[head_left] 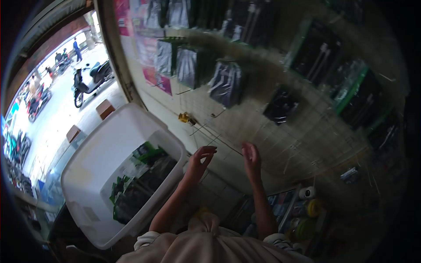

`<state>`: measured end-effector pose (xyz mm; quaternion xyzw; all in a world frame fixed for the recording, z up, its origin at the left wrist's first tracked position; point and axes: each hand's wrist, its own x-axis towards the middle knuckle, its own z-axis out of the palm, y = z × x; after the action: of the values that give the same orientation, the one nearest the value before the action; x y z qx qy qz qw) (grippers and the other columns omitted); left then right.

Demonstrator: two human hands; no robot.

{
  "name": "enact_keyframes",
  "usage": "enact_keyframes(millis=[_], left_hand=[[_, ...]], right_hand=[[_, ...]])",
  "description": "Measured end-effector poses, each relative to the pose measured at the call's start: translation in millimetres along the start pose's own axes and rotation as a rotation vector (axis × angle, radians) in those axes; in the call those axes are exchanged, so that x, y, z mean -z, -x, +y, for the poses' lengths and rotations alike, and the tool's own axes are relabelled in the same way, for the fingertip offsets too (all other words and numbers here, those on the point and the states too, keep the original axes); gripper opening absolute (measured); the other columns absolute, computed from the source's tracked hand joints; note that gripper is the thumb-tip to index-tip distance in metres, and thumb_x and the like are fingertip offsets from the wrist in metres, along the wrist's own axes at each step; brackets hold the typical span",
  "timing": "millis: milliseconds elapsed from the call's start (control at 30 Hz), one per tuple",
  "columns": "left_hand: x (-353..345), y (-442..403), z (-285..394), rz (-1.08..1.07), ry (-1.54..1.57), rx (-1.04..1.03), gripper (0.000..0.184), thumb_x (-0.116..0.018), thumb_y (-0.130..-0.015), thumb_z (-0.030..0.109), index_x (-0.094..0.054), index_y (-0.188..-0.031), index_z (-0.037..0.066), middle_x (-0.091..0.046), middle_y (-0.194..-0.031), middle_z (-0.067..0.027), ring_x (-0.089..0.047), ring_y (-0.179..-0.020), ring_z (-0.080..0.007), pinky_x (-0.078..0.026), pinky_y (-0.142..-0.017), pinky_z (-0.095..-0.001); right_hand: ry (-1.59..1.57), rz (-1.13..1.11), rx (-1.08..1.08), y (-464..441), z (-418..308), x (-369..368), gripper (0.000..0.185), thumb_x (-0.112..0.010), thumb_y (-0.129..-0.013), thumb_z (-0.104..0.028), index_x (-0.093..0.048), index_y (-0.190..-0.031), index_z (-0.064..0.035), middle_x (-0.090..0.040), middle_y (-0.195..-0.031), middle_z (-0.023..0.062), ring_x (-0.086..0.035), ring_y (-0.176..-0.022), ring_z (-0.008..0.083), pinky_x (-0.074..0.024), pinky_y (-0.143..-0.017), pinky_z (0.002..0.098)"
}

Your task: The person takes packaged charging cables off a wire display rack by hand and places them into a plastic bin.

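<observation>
My left hand [201, 163] is raised in front of the wire rack [272, 136], its fingers bent and a gap showing between thumb and fingers. Nothing can be seen in it. To its right, my right hand [251, 157] is held up near the rack's lower hooks, fingers stretched upward and no item visible in them. Left of my left hand stands a large white plastic tub [127, 131], with several dark packets with green edges [149, 175] lying inside. Higher on the rack hang clear-wrapped dark packets [226, 83]; some are blurred.
A gold-coloured metal piece [186, 117] is on the wall by the rack. Lower right is a shelf with jars with yellow-green lids [302, 228] and a white round item [308, 192]. Beyond the doorway at left, a scooter [92, 79] and people are in the street.
</observation>
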<state>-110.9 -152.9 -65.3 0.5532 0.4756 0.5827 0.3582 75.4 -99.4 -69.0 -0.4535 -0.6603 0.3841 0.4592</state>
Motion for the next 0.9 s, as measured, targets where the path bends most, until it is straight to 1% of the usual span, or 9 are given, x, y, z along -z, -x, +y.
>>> enact_keyframes(millis=[67, 200, 300, 400, 500, 667, 733, 833, 900], left_hand=[[-27, -35, 11, -0.106, -0.008, -0.123, 0.023, -0.05, -0.081, 0.005, -0.051, -0.103, 0.003, -0.052, -0.103, -0.0082, -0.051, -0.098, -0.019, -0.042, -0.081, -0.0309], [-82, -94, 39, -0.096, 0.043, -0.258, 0.028, -0.052, -0.08, 0.005, -0.047, -0.107, 0.003, -0.049, -0.107, -0.0094, -0.048, -0.103, -0.021, -0.041, -0.085, -0.0328], [-115, -128, 37, -0.105, 0.038, -0.314, 0.035, -0.054, -0.079, 0.006, -0.043, -0.112, 0.004, -0.045, -0.111, -0.0114, -0.045, -0.106, -0.0238, -0.038, -0.088, -0.0355], [-144, -161, 16, -0.069, -0.12, -0.333, 0.049, -0.057, -0.077, 0.01, -0.034, -0.121, 0.005, -0.041, -0.118, -0.0152, -0.039, -0.112, -0.0277, -0.035, -0.091, -0.0368], [-166, -184, 6, -0.051, -0.093, -0.327, 0.056, -0.059, -0.076, 0.011, -0.031, -0.122, 0.001, -0.038, -0.121, -0.0179, -0.037, -0.114, -0.0289, -0.032, -0.092, -0.036], [-176, -201, -3, -0.162, -0.124, -0.389, 0.059, -0.06, -0.075, 0.012, -0.029, -0.124, -0.001, -0.037, -0.123, -0.0187, -0.036, -0.115, -0.0295, -0.029, -0.095, -0.0357], [-176, -203, -3, -0.109, -0.101, -0.384, 0.058, -0.06, -0.076, 0.015, -0.031, -0.123, -0.001, -0.041, -0.118, -0.0179, -0.039, -0.112, -0.0291, -0.03, -0.093, -0.0353], [-172, -203, 3, -0.12, -0.074, -0.254, 0.054, -0.06, -0.076, 0.018, -0.035, -0.119, -0.002, -0.045, -0.111, -0.017, -0.043, -0.106, -0.0284, -0.032, -0.09, -0.0353], [-170, -202, 5, -0.083, -0.046, -0.278, 0.05, -0.06, -0.076, 0.02, -0.038, -0.115, -0.002, -0.046, -0.108, -0.0165, -0.044, -0.105, -0.0274, -0.033, -0.089, -0.0351]], right_hand=[[-0.014, 0.282, 0.13, -18, -9, 37, 0.024, -0.045, -0.085, -0.014, -0.047, -0.106, -0.0031, -0.051, -0.104, 0.0084, -0.05, -0.097, 0.0178, -0.0419, -0.078, 0.0301], [-0.036, 0.413, 0.245, -49, -27, 92, 0.03, -0.045, -0.085, -0.017, -0.041, -0.113, -0.0039, -0.045, -0.111, 0.0102, -0.046, -0.101, 0.0208, -0.0397, -0.083, 0.0321], [-0.036, 0.493, 0.355, -76, -26, 110, 0.042, -0.047, -0.085, -0.022, -0.033, -0.12, -0.0034, -0.037, -0.119, 0.0141, -0.039, -0.109, 0.0254, -0.0329, -0.091, 0.0358], [0.176, 0.535, 0.288, -106, 1, 119, 0.066, -0.05, -0.083, -0.029, -0.014, -0.129, -0.0002, -0.02, -0.129, 0.0203, -0.021, -0.121, 0.0317, -0.0165, -0.099, 0.0413], [0.286, 0.589, 0.276, -121, 15, 118, 0.066, -0.051, -0.082, -0.027, -0.013, -0.13, -0.0013, -0.023, -0.128, 0.0197, -0.025, -0.12, 0.0302, -0.0207, -0.098, 0.0391], [0.144, 0.568, 0.284, -129, 19, 120, 0.068, -0.05, -0.083, -0.032, -0.012, -0.13, -0.0003, -0.022, -0.13, 0.0208, -0.023, -0.122, 0.0306, -0.0191, -0.099, 0.0372], [0.215, 0.659, 0.294, -130, 16, 119, 0.064, -0.052, -0.082, -0.031, -0.02, -0.127, 0.001, -0.029, -0.125, 0.0196, -0.031, -0.116, 0.0282, -0.0263, -0.094, 0.0362], [0.127, 0.588, 0.213, -128, 5, 121, 0.051, -0.053, -0.081, -0.024, -0.03, -0.118, 0.0036, -0.034, -0.115, 0.0212, -0.036, -0.107, 0.0309, -0.028, -0.089, 0.0379], [0.144, 0.637, 0.265, -132, 4, 117, 0.045, -0.053, -0.081, -0.025, -0.035, -0.111, 0.0034, -0.038, -0.109, 0.0198, -0.039, -0.101, 0.0287, -0.0306, -0.085, 0.0375]])
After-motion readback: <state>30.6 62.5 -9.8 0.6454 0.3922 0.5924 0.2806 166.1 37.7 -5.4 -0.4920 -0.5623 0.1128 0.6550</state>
